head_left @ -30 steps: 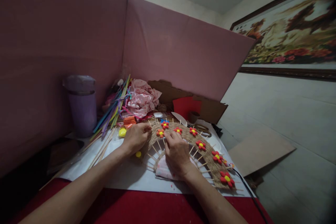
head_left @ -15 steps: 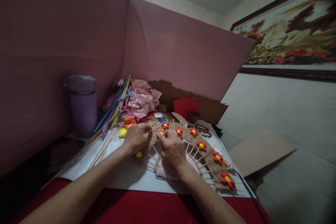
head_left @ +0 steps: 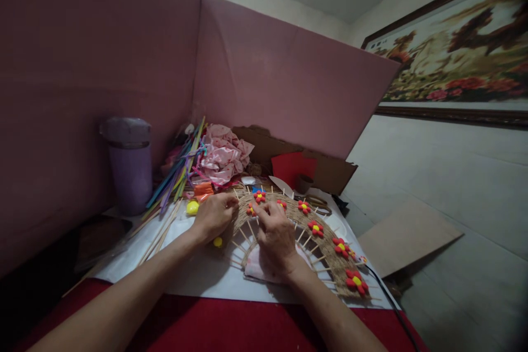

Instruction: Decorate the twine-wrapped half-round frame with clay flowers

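White sheet [head_left: 193, 289] over red cloth [head_left: 231, 324]; pink panels [head_left: 280, 82] behind, framed picture [head_left: 466, 49] on right wall; left hand [head_left: 216, 215] hides part of woven arch [head_left: 325, 242], right hand [head_left: 277, 236] part of a red flower [head_left: 249, 209]; arch lies on sheet, bowing away from person, long axis left-right; both hands' fingers bent, can't tell if either grips.

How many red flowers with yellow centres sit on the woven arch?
7: one flower at the far edge of the arch, one at the right hand, one partly behind it, four down the arch's right side. More may be hidden.
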Tool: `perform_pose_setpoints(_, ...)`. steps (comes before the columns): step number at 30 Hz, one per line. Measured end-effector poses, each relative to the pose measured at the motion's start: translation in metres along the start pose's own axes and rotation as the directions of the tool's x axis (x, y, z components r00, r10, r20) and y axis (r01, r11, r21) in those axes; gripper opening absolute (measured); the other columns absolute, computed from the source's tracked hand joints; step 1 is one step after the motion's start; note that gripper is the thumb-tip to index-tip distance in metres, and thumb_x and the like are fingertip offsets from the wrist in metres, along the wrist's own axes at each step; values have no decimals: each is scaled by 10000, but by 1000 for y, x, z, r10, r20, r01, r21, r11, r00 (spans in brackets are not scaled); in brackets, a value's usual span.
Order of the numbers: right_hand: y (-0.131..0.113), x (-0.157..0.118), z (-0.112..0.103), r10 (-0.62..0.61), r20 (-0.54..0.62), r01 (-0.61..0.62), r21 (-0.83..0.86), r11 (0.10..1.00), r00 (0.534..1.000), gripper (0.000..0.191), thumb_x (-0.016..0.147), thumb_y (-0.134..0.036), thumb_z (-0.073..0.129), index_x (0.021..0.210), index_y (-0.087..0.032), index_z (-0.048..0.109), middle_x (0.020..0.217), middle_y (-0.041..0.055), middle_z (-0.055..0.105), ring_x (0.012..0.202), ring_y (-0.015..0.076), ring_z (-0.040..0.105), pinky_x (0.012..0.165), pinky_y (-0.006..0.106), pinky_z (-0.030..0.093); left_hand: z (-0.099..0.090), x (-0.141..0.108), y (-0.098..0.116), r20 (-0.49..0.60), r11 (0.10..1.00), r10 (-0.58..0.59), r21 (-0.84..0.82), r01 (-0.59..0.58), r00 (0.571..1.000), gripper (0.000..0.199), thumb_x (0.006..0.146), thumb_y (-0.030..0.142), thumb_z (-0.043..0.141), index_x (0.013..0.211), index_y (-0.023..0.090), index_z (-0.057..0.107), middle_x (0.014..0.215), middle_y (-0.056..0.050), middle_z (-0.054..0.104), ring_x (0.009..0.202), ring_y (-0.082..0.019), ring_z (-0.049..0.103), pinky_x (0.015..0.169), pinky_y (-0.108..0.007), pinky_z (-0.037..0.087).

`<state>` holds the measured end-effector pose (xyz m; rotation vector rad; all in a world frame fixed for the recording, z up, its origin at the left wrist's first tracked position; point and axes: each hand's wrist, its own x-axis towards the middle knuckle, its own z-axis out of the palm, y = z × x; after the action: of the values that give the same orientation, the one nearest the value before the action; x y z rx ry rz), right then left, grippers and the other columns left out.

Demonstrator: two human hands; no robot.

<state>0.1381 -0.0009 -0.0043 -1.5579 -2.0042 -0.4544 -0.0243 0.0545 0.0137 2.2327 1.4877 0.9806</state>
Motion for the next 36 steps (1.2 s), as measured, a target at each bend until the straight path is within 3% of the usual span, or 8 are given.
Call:
perform_pose_setpoints(10, -11, 3, -2, -74, 100, 85, -106, 991, 992, 281, 815, -147, 508, 1049, -247, 624, 913, 61, 549, 859, 196, 456, 674, 276, 358, -1, -1, 1, 16, 1000, -25, 3, 25, 1000, 264, 727, 180, 485, 850, 236, 711, 908, -26, 723, 848, -181, 640, 696, -243, 425)
perform_pose_setpoints(16, 0, 0, -3, 44, -18, -43, 66, 997, 999, 404, 787, -78, 477, 1134, -240, 608, 917, 51, 562, 878, 182, 479, 718, 255, 390, -1, 0, 0, -1, 1000, -4, -5, 4, 1000, 256, 736, 194, 481, 845, 231, 710, 895, -28, 725, 830, -183, 642, 673, -245, 421)
perform_pose_setpoints(20, 6, -6, -4, 53, -95, -42, 117, 992, 994, 284, 804, -103, 473, 954, -218, 685, 848, 46, 549, 832, 170, 485, 704, 250, 388, -1, 0, 0, 3, 1000, -5, 4, 5, 1000, 253, 742, 197, 481, 845, 236, 708, 897, -22, 725, 833, -181, 640, 675, -244, 417)
perform_pose_setpoints(26, 9, -8, -3, -47, -48, 47, -10, 999, 998, 292, 786, -127, 519, 999, -255, 672, 821, 39, 548, 798, 172, 468, 640, 253, 347, -2, 0, 1, 15, 1000, -6, 11, 6, 1000, 252, 753, 211, 480, 853, 240, 709, 900, -22, 725, 830, -184, 641, 669, -248, 416)
perform_pose_setpoints(31, 6, -6, -3, -50, 33, 52, -64, 997, 998, 290, 783, -151, 542, 1023, -263, 659, 871, 50, 563, 820, 182, 474, 628, 258, 348, -3, -1, 3, 24, 999, -24, 22, 23, 999, 265, 744, 190, 483, 869, 241, 711, 923, -22, 724, 850, -184, 639, 674, -244, 417)
perform_pose_setpoints(36, 10, -8, -2, 25, -88, -19, 69, 997, 996, 308, 809, -137, 485, 1044, -239, 656, 845, 42, 567, 817, 168, 506, 685, 250, 395, -2, 1, -1, -12, 999, -35, -27, 35, 999, 232, 768, 251, 503, 871, 241, 709, 899, -24, 726, 828, -180, 642, 678, -241, 421)
